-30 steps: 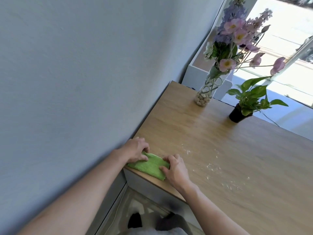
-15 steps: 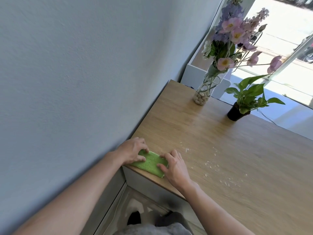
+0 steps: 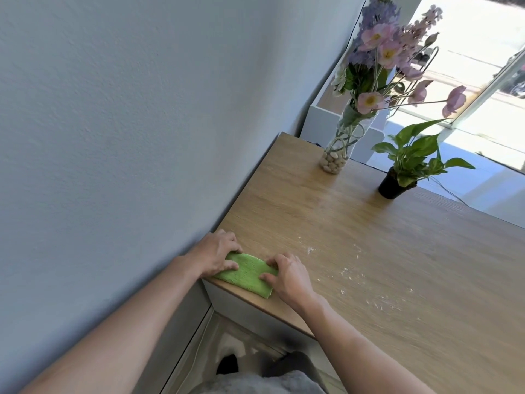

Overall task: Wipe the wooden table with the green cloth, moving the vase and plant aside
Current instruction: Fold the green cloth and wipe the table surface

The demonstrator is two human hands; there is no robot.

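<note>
The folded green cloth (image 3: 247, 274) lies on the near left corner of the wooden table (image 3: 369, 237). My left hand (image 3: 217, 253) grips its left end, thumb on top and fingers curled over the far edge. At the right end my right hand (image 3: 287, 275) pinches the cloth with curled fingers. A glass vase (image 3: 338, 146) with pebbles and pink and purple flowers stands at the far left corner. To its right stands a small green plant in a black pot (image 3: 393, 184). White crumbs (image 3: 355, 268) are scattered on the wood to the right of my hands.
A grey wall (image 3: 127, 123) runs along the table's left edge. Behind the vase stands a white cabinet (image 3: 318, 120), with a bright window beyond. A thin cable (image 3: 451, 194) trails past the far edge. The floor and dark shoes show below the near edge.
Both hands stay on the cloth at the corner and have only shifted their fingers slightly. The view has tilted a little.
</note>
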